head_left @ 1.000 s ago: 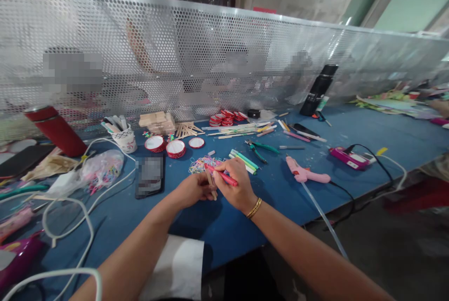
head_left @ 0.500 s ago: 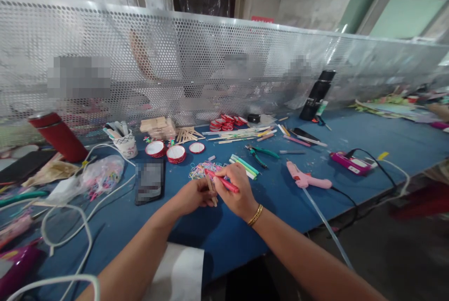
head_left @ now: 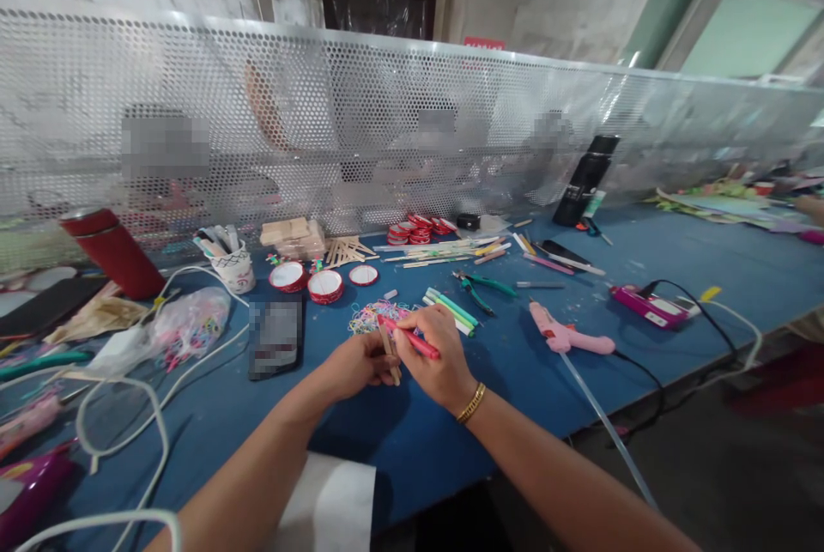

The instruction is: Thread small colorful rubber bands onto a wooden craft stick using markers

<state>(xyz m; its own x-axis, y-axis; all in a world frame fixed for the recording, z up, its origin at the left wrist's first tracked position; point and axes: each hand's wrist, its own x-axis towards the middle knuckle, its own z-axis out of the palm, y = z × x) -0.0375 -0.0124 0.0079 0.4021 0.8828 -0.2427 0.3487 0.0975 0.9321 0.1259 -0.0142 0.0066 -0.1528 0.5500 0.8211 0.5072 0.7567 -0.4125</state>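
My left hand [head_left: 361, 363] is closed on thin wooden sticks [head_left: 390, 354], which it holds up at a tilt above the blue table. My right hand [head_left: 441, 356] grips a red marker [head_left: 418, 342], its tip end against or just beside the upper part of the sticks. Behind both hands lies a pile of colourful rubber bands [head_left: 370, 316]. Green and white markers [head_left: 458, 309] rest just past my right hand. The exact contact of tip and wood is too small to tell.
A phone [head_left: 275, 337] lies left of my hands, with white cables beyond. Pliers [head_left: 480, 288], a pink glue gun [head_left: 570, 337] and a purple device [head_left: 650, 307] are at the right. Red-rimmed tins [head_left: 325, 286], a cup of pens [head_left: 233, 269] and bottles [head_left: 583, 183] stand behind.
The camera view has shifted slightly, so the scene sits a little lower and further right. Both hands keep their holds on the sticks and the red marker.
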